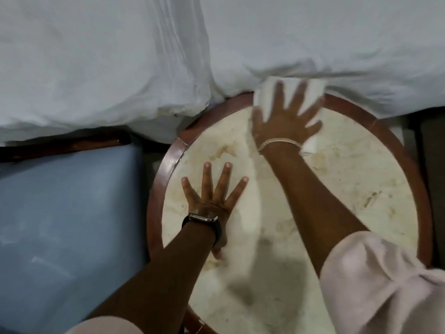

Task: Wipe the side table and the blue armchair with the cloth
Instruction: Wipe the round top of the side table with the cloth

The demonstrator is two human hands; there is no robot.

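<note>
The round side table (pixel 349 174) has a cream marble top and a dark red-brown wooden rim. My right hand (pixel 286 116) lies flat with fingers spread on a white cloth (pixel 265 92), pressing it onto the table's far edge; the hand and cloth are blurred. My left hand (pixel 214 196) rests palm down with fingers spread on the marble near the left rim, holding nothing. The blue armchair (pixel 67 213) stands to the left of the table, its seat cushion in view.
A bed with white sheets (pixel 216 44) fills the far side and overhangs the table's far rim and the armchair's dark wooden frame (pixel 65 145). A narrow gap separates the armchair from the table. Dark floor (pixel 431 150) shows at the right.
</note>
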